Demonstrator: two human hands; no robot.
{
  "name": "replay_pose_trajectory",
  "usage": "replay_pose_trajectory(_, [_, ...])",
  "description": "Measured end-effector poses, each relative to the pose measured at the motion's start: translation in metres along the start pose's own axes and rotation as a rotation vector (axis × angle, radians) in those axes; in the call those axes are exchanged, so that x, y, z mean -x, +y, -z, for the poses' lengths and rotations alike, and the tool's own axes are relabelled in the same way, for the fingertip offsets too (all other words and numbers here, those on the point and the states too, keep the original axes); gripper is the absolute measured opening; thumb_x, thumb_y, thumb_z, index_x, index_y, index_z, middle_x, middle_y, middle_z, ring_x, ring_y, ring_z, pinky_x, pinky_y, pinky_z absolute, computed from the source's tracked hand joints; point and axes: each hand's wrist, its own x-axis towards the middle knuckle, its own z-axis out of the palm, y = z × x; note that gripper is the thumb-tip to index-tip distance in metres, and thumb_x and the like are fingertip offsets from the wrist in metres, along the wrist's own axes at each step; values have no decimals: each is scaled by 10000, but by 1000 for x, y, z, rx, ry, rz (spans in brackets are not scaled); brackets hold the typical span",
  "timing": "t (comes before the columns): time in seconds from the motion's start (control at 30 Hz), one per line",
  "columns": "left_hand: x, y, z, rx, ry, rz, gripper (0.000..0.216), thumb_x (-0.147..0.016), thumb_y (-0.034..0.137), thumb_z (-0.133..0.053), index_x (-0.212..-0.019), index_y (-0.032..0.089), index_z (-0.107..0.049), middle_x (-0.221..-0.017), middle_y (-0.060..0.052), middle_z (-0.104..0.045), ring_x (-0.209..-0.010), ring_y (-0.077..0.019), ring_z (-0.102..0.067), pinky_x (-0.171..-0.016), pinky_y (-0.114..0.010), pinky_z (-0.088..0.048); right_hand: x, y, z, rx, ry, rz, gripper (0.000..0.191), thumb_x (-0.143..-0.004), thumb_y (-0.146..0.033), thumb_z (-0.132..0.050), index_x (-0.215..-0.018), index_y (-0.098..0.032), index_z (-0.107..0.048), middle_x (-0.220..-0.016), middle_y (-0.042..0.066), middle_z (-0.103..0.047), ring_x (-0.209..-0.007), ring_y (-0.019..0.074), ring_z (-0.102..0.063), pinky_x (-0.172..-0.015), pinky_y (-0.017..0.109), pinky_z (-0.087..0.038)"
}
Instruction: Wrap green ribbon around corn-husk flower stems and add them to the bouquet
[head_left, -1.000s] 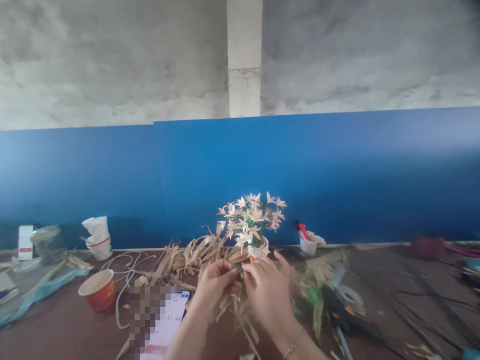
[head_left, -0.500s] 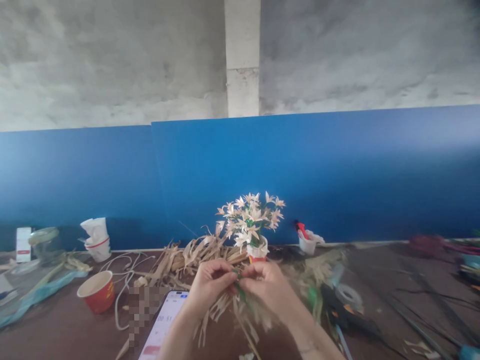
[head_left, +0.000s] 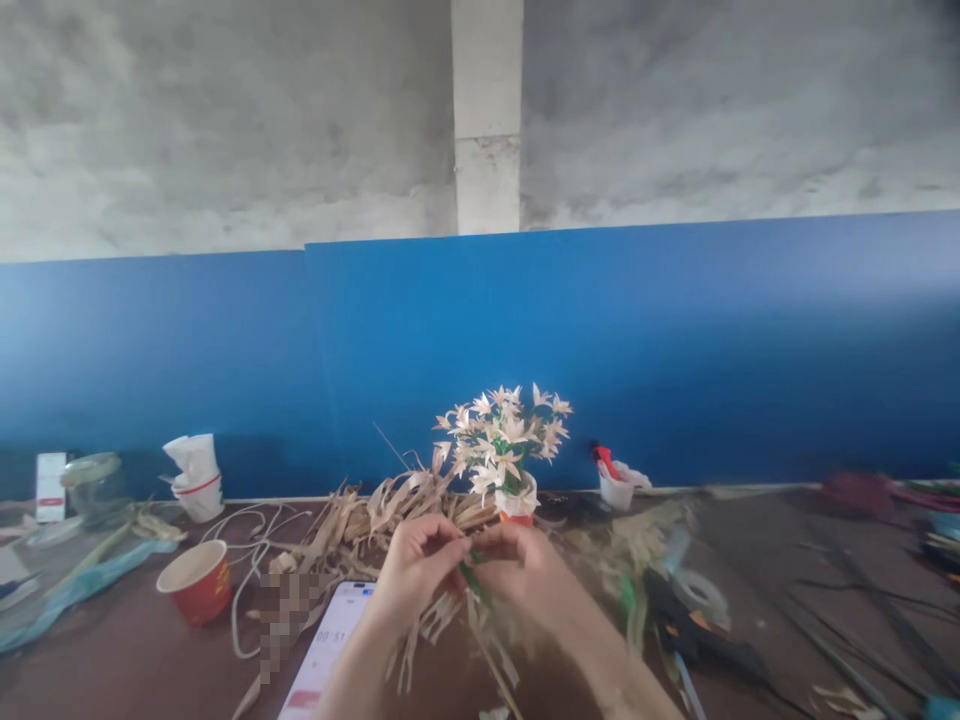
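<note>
Pinching a green stem (head_left: 475, 583) with left hand (head_left: 415, 568) and right hand (head_left: 531, 582), held close; flowers (head_left: 506, 432) already made behind, loose husks (head_left: 386, 508) left.

- green stem (head_left: 472, 580): only a short strip shows where the fingertips of the left hand (head_left: 416, 565) and right hand (head_left: 529, 580) pinch it; the rest lies behind the fingers; both forearms run off the lower edge
- phone (head_left: 330, 640): cut by the lower edge; a pixelled patch covers its left side; digits too small to read
- tape roll (head_left: 699, 592) and dark tools (head_left: 701, 635): smeared; kind unclear
- white box (head_left: 50, 485): print too small to read
- coloured things (head_left: 937, 525): blurred; cut by the right edge
</note>
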Motion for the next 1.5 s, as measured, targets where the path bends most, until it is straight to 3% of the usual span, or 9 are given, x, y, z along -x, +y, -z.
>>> replay_pose_trajectory(0.13, [-3, -2, -4, -38, 65, 19, 286, -621, 372, -719, -536, 150, -562, -394, 15, -571, -366, -102, -516, -388, -192, -393, 8, -3, -10, 620, 332, 401, 81, -687, -147, -579, -709, -205, -630, -701, -6, -657, -729, 163, -598, -933, 393, -307])
replay_pose_trajectory(0.3, [-5, -5, -8, -58, 125, 132, 234, -602, 357, -726, -587, 146, -626, -427, -8, -620, -400, -127, -556, -423, -214, -418, 2, 12, -12, 829, 589, 688, 182, -746, -139, -556, -583, -217, -580, -559, -52, -590, -647, 123, -568, -1003, 405, -165])
replay_pose_trajectory(0.73, [-10, -14, -4, -4, 155, 181, 277, -552, 372, -765, -605, 121, -662, -415, -10, -598, -381, -120, -542, -402, -211, -420, -3, 19, -11, 830, 664, 788, 236, -793, -165, -513, -578, -221, -592, -547, -51, -594, -618, 117, -563, -1012, 405, -162])
replay_pose_trajectory(0.87, [-12, -12, 0, -55, 101, 106, 242, -571, 324, -752, -703, 129, -693, -485, -6, -625, -399, -129, -555, -401, -223, -428, -1, 11, -8, 704, 553, 595, 170, -725, -159, -572, -582, -229, -631, -586, -37, -643, -640, 140, -586, -993, 433, -195])
replay_pose_trajectory(1.03, [-4, -5, 1, -88, -51, 48, 152, -623, 295, -715, -637, 153, -664, -461, 11, -593, -367, -117, -530, -388, -216, -414, -2, 1, 9, 178, 74, -28, 44, -582, -213, -686, -591, -175, -665, -552, -7, -652, -534, 141, -568, -601, 279, -420])
replay_pose_trajectory(1.17, [1, -1, -3, -86, -94, 66, 175, -637, 312, -703, -606, 158, -625, -458, 19, -558, -354, -113, -516, -374, -208, -384, -3, -1, 20, 2, -182, -179, 65, -599, -195, -645, -547, -157, -638, -499, -17, -614, -468, 104, -527, -506, 228, -386])
replay_pose_trajectory(1.3, [-2, -4, -5, -154, 37, 13, 207, -653, 332, -683, -577, 153, -614, -441, 19, -544, -354, -99, -477, -369, -198, -334, 1, -2, 14, 385, 106, 122, 165, -634, -208, -641, -795, -201, -673, -743, 13, -694, -717, 180, -625, -726, 315, -439])
replay_pose_trajectory(1.4, [-7, -13, -5, -159, 129, -1, 231, -640, 337, -686, -540, 145, -605, -430, 22, -536, -369, -90, -458, -373, -190, -311, 4, 1, 2, 802, 407, 457, 231, -634, -134, -641, -831, -256, -638, -768, -20, -682, -795, 195, -616, -962, 454, -267])
replay_pose_trajectory(1.5, [-11, -21, -6, -159, 167, 45, 270, -648, 364, -676, -517, 148, -579, -370, 37, -504, -316, -73, -406, -343, -186, -266, 2, 9, -7, 940, 495, 632, 139, -693, -118, -612, -732, -251, -606, -688, -42, -660, -767, 170, -601, -1011, 458, -158])
